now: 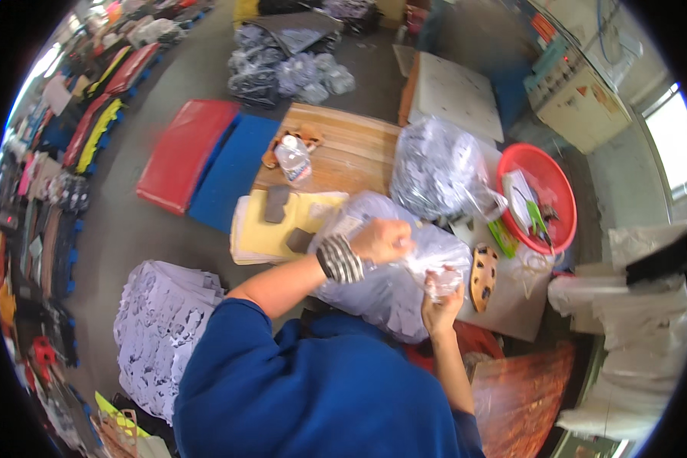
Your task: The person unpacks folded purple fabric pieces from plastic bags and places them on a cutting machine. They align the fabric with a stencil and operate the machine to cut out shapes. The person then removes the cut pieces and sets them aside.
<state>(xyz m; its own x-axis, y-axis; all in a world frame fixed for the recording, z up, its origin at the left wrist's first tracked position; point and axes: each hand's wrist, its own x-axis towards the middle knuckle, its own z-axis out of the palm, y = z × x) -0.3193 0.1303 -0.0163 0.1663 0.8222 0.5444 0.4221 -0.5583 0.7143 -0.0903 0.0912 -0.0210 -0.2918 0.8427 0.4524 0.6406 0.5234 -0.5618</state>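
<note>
A large clear plastic bag [393,301] filled with pale lilac-grey pieces lies on the work table in front of me. My left hand [382,241], with a checked band at the wrist, is closed in a fist on the gathered plastic at the bag's top. Slightly nearer and to the right, my right hand [441,304] grips a bunched part of the same bag, its fingers wrapped round the crumpled film. White, shiny plastic stretches between both hands. Just right of the right hand lies a tan perforated plate [482,278], apart from it.
Another filled plastic bag [435,172] stands beyond, beside a red basin [565,206] with green-handled tools. A wooden board [351,145] carries a clear bottle [294,162]. Yellow sheets [305,217] lie left of the bag. Stacked lilac-grey sheets [160,328] stand lower left.
</note>
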